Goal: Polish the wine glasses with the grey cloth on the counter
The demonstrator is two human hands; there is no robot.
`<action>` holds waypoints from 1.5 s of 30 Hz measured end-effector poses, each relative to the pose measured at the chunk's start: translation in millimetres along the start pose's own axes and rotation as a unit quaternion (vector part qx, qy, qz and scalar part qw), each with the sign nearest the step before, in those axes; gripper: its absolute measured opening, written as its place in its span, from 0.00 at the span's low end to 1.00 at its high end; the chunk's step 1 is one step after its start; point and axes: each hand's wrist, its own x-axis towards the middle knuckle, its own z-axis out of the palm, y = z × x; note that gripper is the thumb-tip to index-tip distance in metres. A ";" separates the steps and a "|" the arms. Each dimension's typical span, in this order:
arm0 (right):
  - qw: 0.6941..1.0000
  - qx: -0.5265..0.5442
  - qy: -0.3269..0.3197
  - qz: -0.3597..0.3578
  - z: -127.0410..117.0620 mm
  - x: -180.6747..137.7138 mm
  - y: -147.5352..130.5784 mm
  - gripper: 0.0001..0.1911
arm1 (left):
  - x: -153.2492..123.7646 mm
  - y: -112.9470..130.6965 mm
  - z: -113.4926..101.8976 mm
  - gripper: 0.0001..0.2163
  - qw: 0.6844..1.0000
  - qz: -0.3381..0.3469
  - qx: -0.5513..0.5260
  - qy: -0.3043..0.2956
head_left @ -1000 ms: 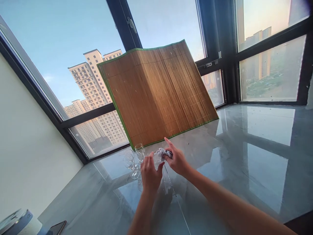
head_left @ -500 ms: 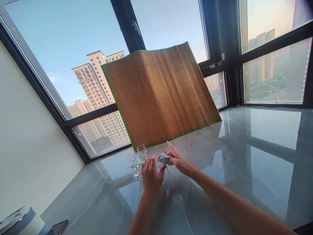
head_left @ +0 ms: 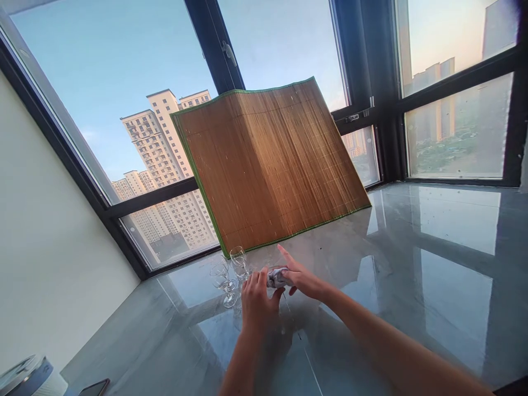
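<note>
My left hand (head_left: 256, 300) is curled around a clear glass that I can barely make out behind the fingers. My right hand (head_left: 299, 275) pinches a small crumpled grey cloth (head_left: 275, 278) against that glass, index finger pointing away from me. Two small stemmed glasses (head_left: 225, 279) stand upright on the glossy grey counter (head_left: 391, 264), just left of my left hand.
A brown bamboo mat (head_left: 268, 165) with green edging leans against the window behind the glasses. A white wall runs along the left. A round white container (head_left: 28, 379) and a phone (head_left: 94, 388) lie at the near left corner. Dark window frames border the counter's far edge.
My right hand has dropped a little and turned the cloth against the glass. The view has shifted slightly downward. The standing glasses have not moved.
</note>
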 end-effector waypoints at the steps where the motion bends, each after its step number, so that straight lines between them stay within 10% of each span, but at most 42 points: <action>1: 1.000 -0.004 -0.007 0.007 -0.8 -2.0 -2.3 0.46 | -0.3 -0.5 0.0 0.22 1.000 0.000 -0.001 -0.004; 18: 0.994 0.071 -0.082 -0.013 2.4 -11.1 -6.6 0.57 | -2.9 0.3 -5.2 0.19 0.999 0.018 -0.025 -0.009; 28: 0.986 -0.039 0.111 -0.118 20.8 -5.8 -6.1 0.32 | -2.8 3.0 -6.9 0.18 0.993 -0.016 -0.113 -0.026; 45: 0.877 -0.292 0.092 -0.371 34.5 -46.4 -43.6 0.38 | -11.3 6.4 -16.7 0.26 0.964 0.109 -0.082 0.226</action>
